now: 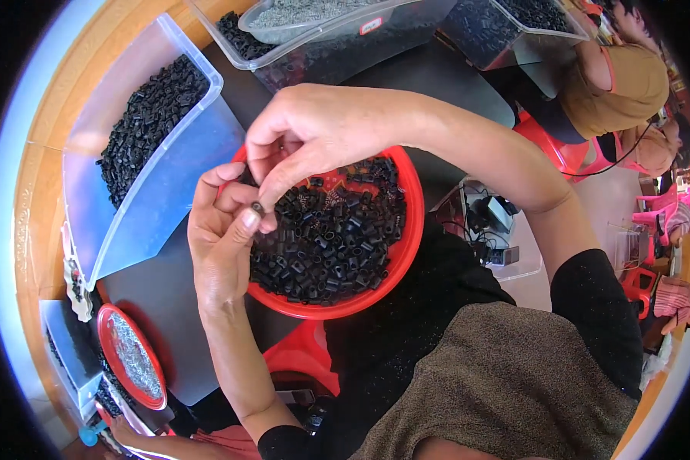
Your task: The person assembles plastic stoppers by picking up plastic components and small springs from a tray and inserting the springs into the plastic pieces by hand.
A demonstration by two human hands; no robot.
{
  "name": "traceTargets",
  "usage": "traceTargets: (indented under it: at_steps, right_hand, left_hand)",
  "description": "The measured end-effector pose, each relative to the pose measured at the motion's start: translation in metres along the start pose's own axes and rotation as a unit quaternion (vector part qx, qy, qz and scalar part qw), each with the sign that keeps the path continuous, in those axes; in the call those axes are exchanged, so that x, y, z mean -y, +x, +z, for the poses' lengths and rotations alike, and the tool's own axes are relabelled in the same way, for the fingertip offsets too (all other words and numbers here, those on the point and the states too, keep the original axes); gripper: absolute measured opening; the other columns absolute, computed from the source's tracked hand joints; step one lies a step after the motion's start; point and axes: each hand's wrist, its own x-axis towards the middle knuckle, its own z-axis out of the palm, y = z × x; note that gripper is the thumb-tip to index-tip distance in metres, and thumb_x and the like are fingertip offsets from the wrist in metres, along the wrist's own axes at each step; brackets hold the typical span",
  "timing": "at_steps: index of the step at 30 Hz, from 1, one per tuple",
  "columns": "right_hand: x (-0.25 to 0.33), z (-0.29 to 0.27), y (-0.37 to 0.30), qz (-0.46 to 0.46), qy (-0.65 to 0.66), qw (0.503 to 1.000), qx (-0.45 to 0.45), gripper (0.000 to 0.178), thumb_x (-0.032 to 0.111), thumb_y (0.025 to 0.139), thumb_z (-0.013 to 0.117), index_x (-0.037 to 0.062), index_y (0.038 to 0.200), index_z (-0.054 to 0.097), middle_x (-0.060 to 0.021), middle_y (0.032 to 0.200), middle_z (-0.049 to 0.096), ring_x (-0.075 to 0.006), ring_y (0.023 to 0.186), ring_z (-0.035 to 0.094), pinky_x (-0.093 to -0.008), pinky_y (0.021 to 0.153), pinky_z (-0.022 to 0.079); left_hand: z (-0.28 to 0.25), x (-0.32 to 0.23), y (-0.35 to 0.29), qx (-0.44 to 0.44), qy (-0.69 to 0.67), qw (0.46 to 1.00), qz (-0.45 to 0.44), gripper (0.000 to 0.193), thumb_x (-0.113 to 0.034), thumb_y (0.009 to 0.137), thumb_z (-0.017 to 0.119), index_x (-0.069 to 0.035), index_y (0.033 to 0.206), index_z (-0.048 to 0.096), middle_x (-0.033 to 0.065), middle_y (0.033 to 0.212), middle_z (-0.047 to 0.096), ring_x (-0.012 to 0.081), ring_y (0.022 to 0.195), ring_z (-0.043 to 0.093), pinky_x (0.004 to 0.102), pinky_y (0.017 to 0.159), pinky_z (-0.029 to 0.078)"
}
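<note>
A dark grey tabletop (178,322) runs beneath the work, bordered on the far left by a wood-toned edge (46,146). On it stands a translucent bin (161,211) of small black parts; 2 more clear bins stand toward the top, and a red tray (161,383) of glassy clear bits lies at lower left. Beyond, a pale floor (609,203) carries pink stools (662,205), and a person in a brown top (625,80) sits near the upper right bin (517,50).

The upper middle bin (345,61) bears 1 small white label (370,26) with a red border; its writing is too small to read.

In front of the wearer, a red bowl (414,230) with a patterned bottom holds a loose heap of black tubular pieces (322,253). The left hand (226,222) pinches a small dark piece (257,207) between thumb and fingers, over the bowl's left side. The right hand (314,134) bends down to meet it, thumb tip beside the piece; the fingers overlap, so I cannot tell whether it grips anything.
</note>
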Motion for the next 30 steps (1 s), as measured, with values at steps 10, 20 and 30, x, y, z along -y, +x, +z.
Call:
traceTargets:
  at_steps: [10,20,30]
  right_hand:
    - [-0.039,0.028,-0.035,-0.061,-0.278,0.956,-0.071,0.024,0.017,0.077,0.068,0.0041,0.095,0.058,-0.0124,0.091,0.057,-0.0322,0.086,0.059,-0.0418,0.072,0.048]
    - [0.016,0.003,-0.065,-0.148,-0.183,0.934,-0.268,0.015,0.017,0.078,0.07,0.0054,0.078,0.061,-0.0071,0.069,0.056,-0.0221,0.058,0.056,-0.0336,0.052,0.043]
    - [0.092,0.048,-0.105,-0.765,-0.156,0.554,-0.287,0.019,-0.009,0.073,0.056,0.0041,0.086,0.061,-0.003,0.083,0.056,-0.0079,0.06,0.051,-0.0155,0.058,0.04]
  left_hand:
    - [0.001,0.003,0.004,0.001,-0.013,0.999,0.032,0.013,0.0,0.082,0.063,-0.002,0.095,0.059,0.0096,0.092,0.059,0.0176,0.079,0.054,0.0272,0.075,0.044]
    - [-0.001,0.007,0.009,-0.023,-0.068,0.997,-0.005,0.013,-0.004,0.085,0.062,-0.003,0.098,0.058,0.0088,0.095,0.06,0.0133,0.074,0.052,0.0236,0.069,0.042]
    - [-0.002,0.01,0.007,-0.045,-0.069,0.996,-0.015,0.015,-0.003,0.086,0.061,-0.003,0.101,0.059,0.0097,0.095,0.06,0.013,0.074,0.053,0.0241,0.071,0.043]
